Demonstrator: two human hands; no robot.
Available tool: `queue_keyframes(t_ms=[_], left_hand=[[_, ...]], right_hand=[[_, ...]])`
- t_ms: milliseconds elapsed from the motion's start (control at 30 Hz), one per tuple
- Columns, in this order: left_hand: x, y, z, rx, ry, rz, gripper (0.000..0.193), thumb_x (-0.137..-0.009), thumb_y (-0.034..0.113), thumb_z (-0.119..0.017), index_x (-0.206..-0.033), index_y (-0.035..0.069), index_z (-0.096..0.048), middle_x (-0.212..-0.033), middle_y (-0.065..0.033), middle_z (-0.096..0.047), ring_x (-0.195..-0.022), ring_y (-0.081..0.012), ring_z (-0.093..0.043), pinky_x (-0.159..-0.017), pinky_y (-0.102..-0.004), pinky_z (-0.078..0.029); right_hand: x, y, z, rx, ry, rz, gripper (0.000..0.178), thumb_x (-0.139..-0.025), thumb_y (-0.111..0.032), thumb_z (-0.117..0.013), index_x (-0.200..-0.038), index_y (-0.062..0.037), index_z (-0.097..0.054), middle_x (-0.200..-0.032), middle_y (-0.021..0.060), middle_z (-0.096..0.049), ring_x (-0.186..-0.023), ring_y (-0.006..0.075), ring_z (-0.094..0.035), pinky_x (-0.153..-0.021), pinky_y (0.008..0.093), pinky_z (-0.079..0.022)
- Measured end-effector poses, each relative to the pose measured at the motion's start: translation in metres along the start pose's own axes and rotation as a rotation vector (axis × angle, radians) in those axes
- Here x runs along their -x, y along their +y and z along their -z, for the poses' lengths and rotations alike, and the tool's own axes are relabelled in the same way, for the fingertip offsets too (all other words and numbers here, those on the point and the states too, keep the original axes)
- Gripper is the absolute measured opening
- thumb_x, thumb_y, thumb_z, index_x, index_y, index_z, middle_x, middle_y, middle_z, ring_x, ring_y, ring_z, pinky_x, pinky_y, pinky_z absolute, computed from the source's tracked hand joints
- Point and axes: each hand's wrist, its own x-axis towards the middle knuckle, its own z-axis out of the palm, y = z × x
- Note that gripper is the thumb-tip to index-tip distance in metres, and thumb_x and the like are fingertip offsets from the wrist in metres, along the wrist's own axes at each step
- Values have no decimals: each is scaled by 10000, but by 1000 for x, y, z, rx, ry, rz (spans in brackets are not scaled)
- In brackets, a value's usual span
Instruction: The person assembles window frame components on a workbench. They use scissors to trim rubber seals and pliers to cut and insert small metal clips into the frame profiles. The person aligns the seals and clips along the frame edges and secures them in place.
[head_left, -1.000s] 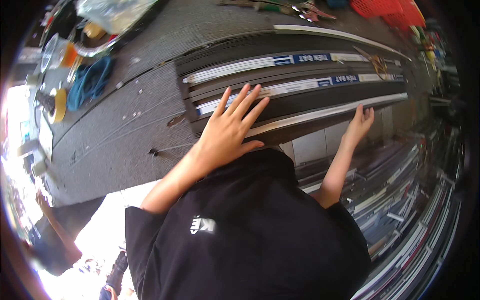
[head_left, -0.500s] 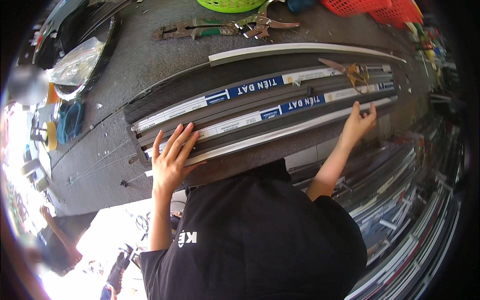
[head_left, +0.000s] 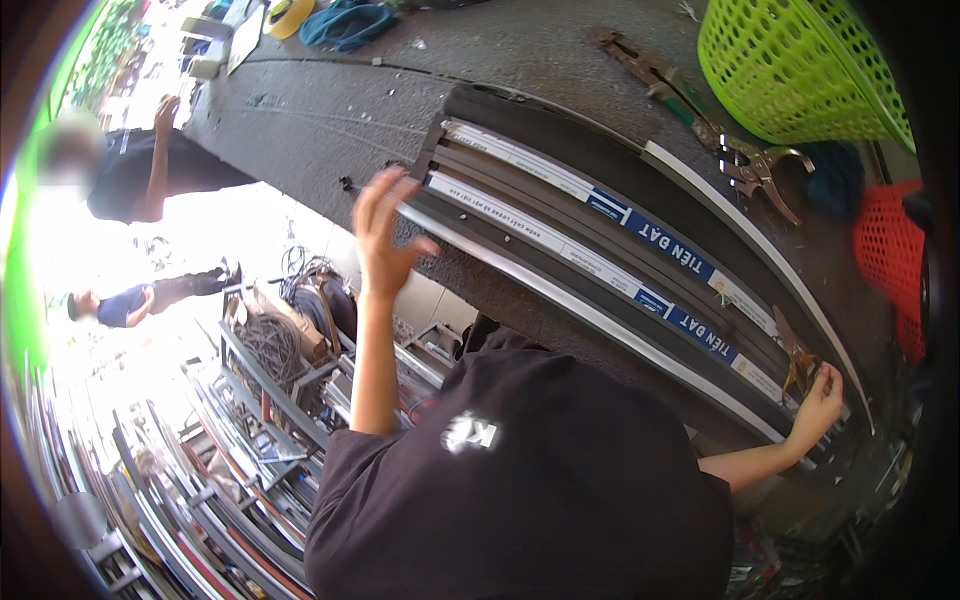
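A dark, long metal frame (head_left: 580,215) with rails, bearing white-and-blue printed film strips (head_left: 570,245), lies slanted on the dark worktop. A silver-edged bar (head_left: 560,305) runs along its near side. My left hand (head_left: 382,240) is at the frame's left end, fingers apart, holding nothing; whether it touches the bar's end is hard to tell. At the frame's right end, my right hand (head_left: 818,408) has its fingertips closed on the handles of a pair of scissors (head_left: 797,358), whose blades lie over the strips.
Beyond the frame lies a curved silver strip (head_left: 740,215), then pliers (head_left: 755,180) and a green-handled cutter (head_left: 660,85). A green basket (head_left: 790,80) and a red basket (head_left: 890,260) stand right. Metal bars (head_left: 170,500) fill the lower left. Other people are in the background at left.
The view has swung to the left. My left hand has come up off the frame's strips toward its end. My right hand has moved onto the scissors' handles.
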Motion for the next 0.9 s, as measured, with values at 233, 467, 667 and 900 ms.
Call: queue_keyframes(t_ms=[233, 467, 667, 900], left_hand=[[7, -110, 27, -237, 105, 380, 454, -846, 220, -798, -1271, 99, -690, -1285, -108, -654, -1236, -293, -576, -1070, -409, -429], [-4, -112, 35, -89, -102, 153, 398, -737, 241, -843, -1123, 170, -779, -1265, -46, -671, -1248, -282, -544, -1090, -437, -397], [-5, -81, 29, 42, -278, 86, 434, -746, 289, -812, -1166, 189, -774, -1325, -29, -644, -1354, -310, -459, -1148, -469, -334], [-16, -85, 20, 65, -210, -63, 339, -727, 276, -814, -1054, 188, -816, -1240, 14, -694, -1206, -274, -534, -1032, -413, -419]], right_hand=[[-8, -25, 4, 32, 46, 4, 334, -1035, -262, -583, -1172, 27, -679, -1095, 177, -735, -1016, 248, -712, -877, 345, -523], [54, -77, -1, -47, 209, -47, 284, -1038, -214, -588, -1184, 13, -675, -1089, 150, -728, -1019, 207, -690, -892, 331, -521], [127, -266, -104, -561, -243, 210, 144, -980, -100, -648, -1098, -28, -690, -1075, 64, -701, -996, 163, -667, -931, 305, -511], [212, -409, -211, -237, -177, 973, 455, -731, -206, -836, -1162, -127, -714, -1101, 27, -676, -981, 263, -609, -907, 404, -455]])
